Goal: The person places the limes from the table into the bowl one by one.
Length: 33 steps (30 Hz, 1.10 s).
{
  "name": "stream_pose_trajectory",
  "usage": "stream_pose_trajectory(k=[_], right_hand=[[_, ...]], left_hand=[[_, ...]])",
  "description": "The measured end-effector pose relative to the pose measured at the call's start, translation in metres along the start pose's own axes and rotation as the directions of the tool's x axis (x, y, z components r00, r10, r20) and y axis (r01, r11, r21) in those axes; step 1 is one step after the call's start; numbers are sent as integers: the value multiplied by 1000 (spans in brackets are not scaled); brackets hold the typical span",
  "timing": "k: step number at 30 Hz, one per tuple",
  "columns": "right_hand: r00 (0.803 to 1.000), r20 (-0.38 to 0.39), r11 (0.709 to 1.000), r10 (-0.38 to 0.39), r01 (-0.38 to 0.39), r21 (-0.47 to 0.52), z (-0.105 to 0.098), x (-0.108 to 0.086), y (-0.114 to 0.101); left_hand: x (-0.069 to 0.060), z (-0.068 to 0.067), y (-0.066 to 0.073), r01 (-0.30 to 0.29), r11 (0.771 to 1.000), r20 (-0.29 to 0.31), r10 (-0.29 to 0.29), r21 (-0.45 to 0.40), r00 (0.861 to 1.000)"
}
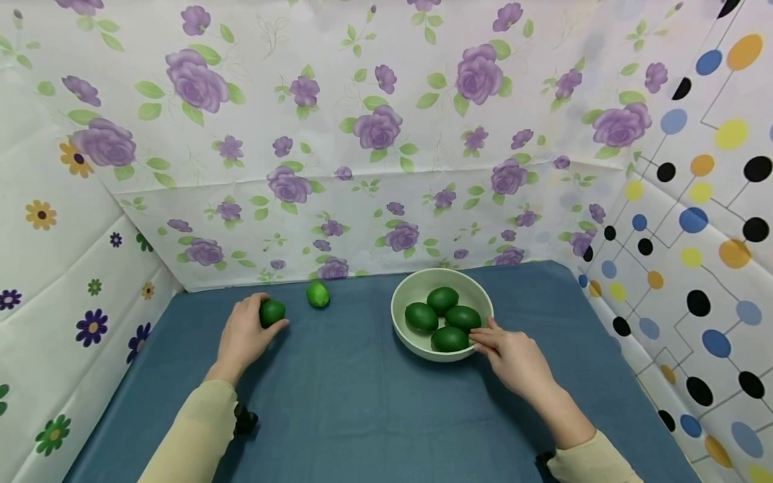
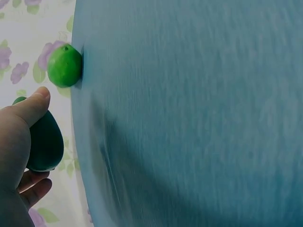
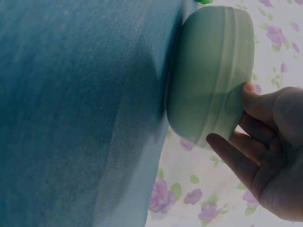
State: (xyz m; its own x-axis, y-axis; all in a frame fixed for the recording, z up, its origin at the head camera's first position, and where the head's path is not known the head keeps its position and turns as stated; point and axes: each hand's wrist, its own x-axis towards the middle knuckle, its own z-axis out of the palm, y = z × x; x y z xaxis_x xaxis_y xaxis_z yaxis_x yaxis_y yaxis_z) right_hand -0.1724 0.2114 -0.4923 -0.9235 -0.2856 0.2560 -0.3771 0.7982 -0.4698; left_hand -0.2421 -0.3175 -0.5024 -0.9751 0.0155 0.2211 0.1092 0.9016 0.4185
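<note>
My left hand (image 1: 246,335) grips a dark green avocado (image 1: 272,313) at the left of the table, thumb on one side and fingers on the other. In the left wrist view this avocado (image 2: 46,142) sits between thumb and fingers. A brighter green lime (image 1: 317,294) lies just right of it, by the back edge. On the right, a pale green bowl (image 1: 403,335) contains several dark green avocados (image 1: 449,339). My right hand (image 1: 516,359) holds the bowl's near right rim. The right wrist view shows the hand (image 3: 274,151) against the bowl's side (image 3: 208,75).
A blue cloth (image 1: 362,416) covers the table. Behind it rises a white sheet with purple flowers (image 1: 377,127). Flower-patterned cloth (image 1: 42,268) stands along the left side, dotted cloth (image 1: 694,221) along the right.
</note>
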Motion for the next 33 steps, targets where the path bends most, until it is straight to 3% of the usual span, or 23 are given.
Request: stream_pose_trajectory(k=[11, 33], right_hand=[[1000, -22, 1000, -2, 2, 1, 3, -1, 2], [1000, -20, 1000, -2, 3, 18, 4, -2, 3]], left_hand=[[0, 6, 17, -54, 998, -8, 54, -17, 999], [6, 9, 36, -138, 990, -33, 137, -26, 990]])
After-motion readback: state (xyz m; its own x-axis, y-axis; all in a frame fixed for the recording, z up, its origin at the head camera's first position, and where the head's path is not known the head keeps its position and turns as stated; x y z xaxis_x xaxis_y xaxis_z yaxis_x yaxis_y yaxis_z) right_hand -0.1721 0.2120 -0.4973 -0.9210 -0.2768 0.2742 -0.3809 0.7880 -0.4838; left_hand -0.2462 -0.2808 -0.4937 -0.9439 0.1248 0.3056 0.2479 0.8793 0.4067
